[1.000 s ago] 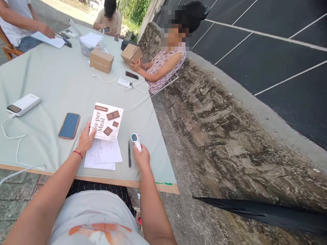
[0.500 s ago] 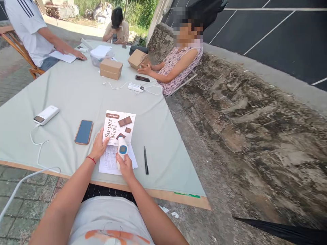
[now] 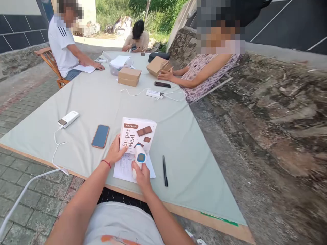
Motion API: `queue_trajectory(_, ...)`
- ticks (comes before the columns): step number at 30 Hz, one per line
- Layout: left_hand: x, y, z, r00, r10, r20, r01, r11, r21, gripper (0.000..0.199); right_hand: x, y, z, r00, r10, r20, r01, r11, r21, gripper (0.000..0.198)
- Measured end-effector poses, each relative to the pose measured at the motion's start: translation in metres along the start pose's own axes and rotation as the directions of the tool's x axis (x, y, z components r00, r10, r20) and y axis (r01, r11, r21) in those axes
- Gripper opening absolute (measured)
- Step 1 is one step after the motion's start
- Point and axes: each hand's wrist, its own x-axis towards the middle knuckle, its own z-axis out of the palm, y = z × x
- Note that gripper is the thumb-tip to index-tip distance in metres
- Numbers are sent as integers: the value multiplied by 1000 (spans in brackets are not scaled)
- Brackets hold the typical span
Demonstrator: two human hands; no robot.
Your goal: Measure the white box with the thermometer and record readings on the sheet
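My left hand (image 3: pixel 116 149) grips the left edge of a white box (image 3: pixel 139 132) printed "Su-per Meal" with brown bars, its front tilted up toward me. In my right hand (image 3: pixel 142 173) is a white infrared thermometer (image 3: pixel 141 158) with a blue-rimmed display, fingers wrapped round its handle. The thermometer's top end overlaps the lower part of the box front; whether they touch I cannot tell. Beneath both lies a printed sheet of paper (image 3: pixel 150 167) near the table's front edge. A black pen (image 3: pixel 165 171) rests to the right of the sheet, and a smartphone (image 3: pixel 100 136) lies left of my left hand.
A white power bank (image 3: pixel 68 119) with a cable sits at left on the cloth-covered table (image 3: pixel 84 102). Farther back are a cardboard box (image 3: pixel 129 77), a plastic tub (image 3: pixel 114 69), another phone (image 3: pixel 162 84) and a second power bank (image 3: pixel 154 94). Three people sit around the table.
My view has turned left, so everything sits farther right in the picture. The box leans back slightly more, showing its top edge. Both hands keep their holds.
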Motion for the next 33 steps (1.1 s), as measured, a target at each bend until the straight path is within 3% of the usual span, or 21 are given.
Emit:
queue_trajectory(6, 12, 0, -3, 1000, -25, 1, 25, 1000, 18, 92, 6, -6, 3, 996, -84, 39, 83, 996, 27, 54)
queue_trajectory(9, 17, -3, -3, 999, -42, -12, 42, 999, 14, 93, 8, -6, 4, 996, -83, 34, 81, 996, 45, 51)
queue_trajectory(14, 19, -4, -4, 999, 41, -4, -41, 998, 54, 90, 8, -5, 5, 997, -74, 37, 72, 996, 58, 49)
queue_trajectory(22, 20, -1, -4, 1000, 19, -9, -19, 998, 63, 93, 7, -10, 2, 997, -17, 73, 15, 999, 40, 48)
queue_trajectory(27, 20, -2, -2, 998, 37, -58, -33, 998, 58, 86, 8, -11, 2, 996, -49, 73, 45, 997, 55, 48)
queue_trajectory(33, 19, -1, -3, 999, 28, -29, -27, 999, 28, 89, 7, -13, 2, 997, -46, 56, 44, 998, 50, 46)
